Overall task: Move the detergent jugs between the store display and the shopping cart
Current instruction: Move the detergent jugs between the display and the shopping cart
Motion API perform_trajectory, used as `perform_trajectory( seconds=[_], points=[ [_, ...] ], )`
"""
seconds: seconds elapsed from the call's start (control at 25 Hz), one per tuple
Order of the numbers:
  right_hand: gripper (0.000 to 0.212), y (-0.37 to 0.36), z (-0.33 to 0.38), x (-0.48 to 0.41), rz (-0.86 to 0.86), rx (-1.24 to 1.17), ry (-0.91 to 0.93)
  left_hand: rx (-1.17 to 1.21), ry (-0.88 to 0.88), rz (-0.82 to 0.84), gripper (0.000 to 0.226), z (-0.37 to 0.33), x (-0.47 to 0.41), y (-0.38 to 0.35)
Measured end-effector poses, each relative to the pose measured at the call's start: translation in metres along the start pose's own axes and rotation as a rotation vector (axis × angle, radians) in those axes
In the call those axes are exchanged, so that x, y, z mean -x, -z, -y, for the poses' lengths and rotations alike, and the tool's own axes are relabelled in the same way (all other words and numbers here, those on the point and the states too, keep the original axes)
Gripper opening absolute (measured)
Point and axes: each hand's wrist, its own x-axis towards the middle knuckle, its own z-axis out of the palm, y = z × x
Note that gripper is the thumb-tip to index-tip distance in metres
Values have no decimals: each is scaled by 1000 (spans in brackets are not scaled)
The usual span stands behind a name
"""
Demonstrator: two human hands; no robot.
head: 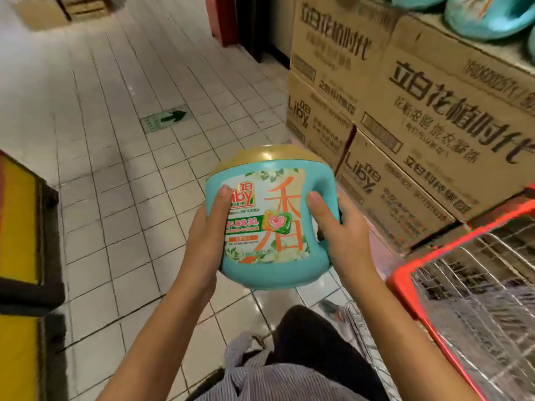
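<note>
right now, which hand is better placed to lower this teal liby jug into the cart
Probably the right. The right hand grips the teal Liby detergent jug on the side nearest the red-rimmed shopping cart, which stands to the person's right; the left hand holds the far side.

Glossy pale tiled floor (115, 82) with a green arrow sticker (166, 119), yellow-and-black fixture (20, 227) at the left edge

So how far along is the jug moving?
Nothing looks finished: no jug shows in the visible part of the cart. In hand: one teal jug, held by the left hand and right hand over the floor. Left: setting it down; more jugs sit on the boxes.
</note>
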Motion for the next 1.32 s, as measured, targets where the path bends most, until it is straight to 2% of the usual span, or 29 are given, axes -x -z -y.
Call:
perform_trajectory(
  seconds=[0.08, 0.16, 0.28, 0.4, 0.56, 0.76, 0.88, 1.0, 1.08, 1.2, 1.32],
  points=[
    [41, -22, 8, -21, 7, -21, 16, 21, 8, -11, 63, -11, -27, 17],
    [41, -44, 17, -52, 16, -36, 33, 33, 14, -12, 65, -21, -59, 31],
    [31, -75, 28, -107, 34, -37, 68, 35, -13, -21, 53, -42, -116, 46],
    [34, -107, 37, -177, 23, -63, 87, 43, -45, -13, 41, -68, -190, 59],
    [44, -140, 56, -282, 30, -93, 91, 33, -67, -12, 65, -108, -298, 66],
    [38, -172, 89, -397, 95, -83, 127, 60, -77, -13, 68, -152, -409, 68],
    [48, -184, 100, -448, 70, -63, 146, 47, -88, 44, 72, -172, -469, 68],
    [44, -193, 111, -506, 82, -77, 139, 47, -127, 113, 76, -190, -540, 64],
    [57, -199, 121, -543, 43, -37, 132, 42, -140, 189, 79, -207, -589, 60],
    [71, -209, 135, -594, -69, -31, 172, 59, -179, 353, 72, -240, -668, 53],
    [79, -216, 161, -635, -245, -4, 205, 55, -214, 518, 76, -282, -734, 35]
  ],
)
